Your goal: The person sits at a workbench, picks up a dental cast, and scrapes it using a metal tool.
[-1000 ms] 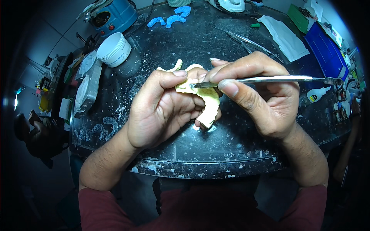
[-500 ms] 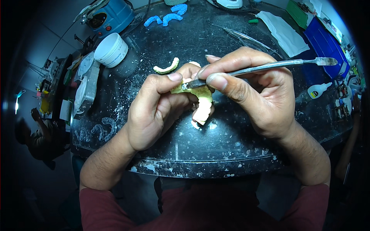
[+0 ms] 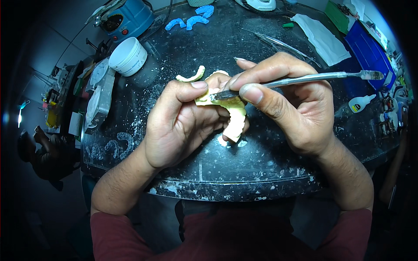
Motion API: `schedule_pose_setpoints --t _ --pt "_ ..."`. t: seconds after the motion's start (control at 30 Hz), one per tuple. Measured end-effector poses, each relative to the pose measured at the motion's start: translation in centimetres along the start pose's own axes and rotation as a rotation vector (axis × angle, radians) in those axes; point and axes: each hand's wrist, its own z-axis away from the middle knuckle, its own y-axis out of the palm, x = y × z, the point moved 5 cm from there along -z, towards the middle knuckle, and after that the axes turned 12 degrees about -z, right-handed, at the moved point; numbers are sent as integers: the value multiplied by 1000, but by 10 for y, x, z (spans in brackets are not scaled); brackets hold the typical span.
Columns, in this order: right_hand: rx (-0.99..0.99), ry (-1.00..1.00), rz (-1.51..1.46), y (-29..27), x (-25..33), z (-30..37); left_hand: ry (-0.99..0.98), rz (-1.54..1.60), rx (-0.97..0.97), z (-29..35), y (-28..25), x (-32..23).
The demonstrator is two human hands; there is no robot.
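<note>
Between the thumb and fingers of my left hand (image 3: 174,117) is a pale yellow plaster dental model (image 3: 235,119), curved like a tooth arch, its one limb hanging toward me. My right hand (image 3: 291,100) is closed round a metal spatula-like carving tool (image 3: 305,78). The tool's working end rests on the model's upper left part, close to my left thumb; its other, flattened end points right. My left fingers are partly hidden behind the model. Just beyond my left thumb lies another curved plaster piece (image 3: 191,75) on the dark bench.
A white tub (image 3: 128,57) and a blue machine (image 3: 130,21) stand at the far left. Blue arch-shaped moulds (image 3: 197,21) lie at the back, clear aligner-like trays (image 3: 125,141) at the near left. Tweezer-like metal tools (image 3: 278,43), a white sheet (image 3: 320,39) and a small bottle (image 3: 361,102) are right.
The model has tilted slightly, its hanging limb shifting a little to the right. The carving tool stays against it, its handle slightly lower on the right. Both grips are kept.
</note>
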Motion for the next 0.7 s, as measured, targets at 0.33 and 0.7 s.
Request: schedule_pose_setpoints --t 0.33,0.7 --pt "-8 50 -47 -1 -3 -1 26 18 -20 -1 -1 -1" --pt "47 -143 76 5 5 0 17 45 143 -2 0 0"
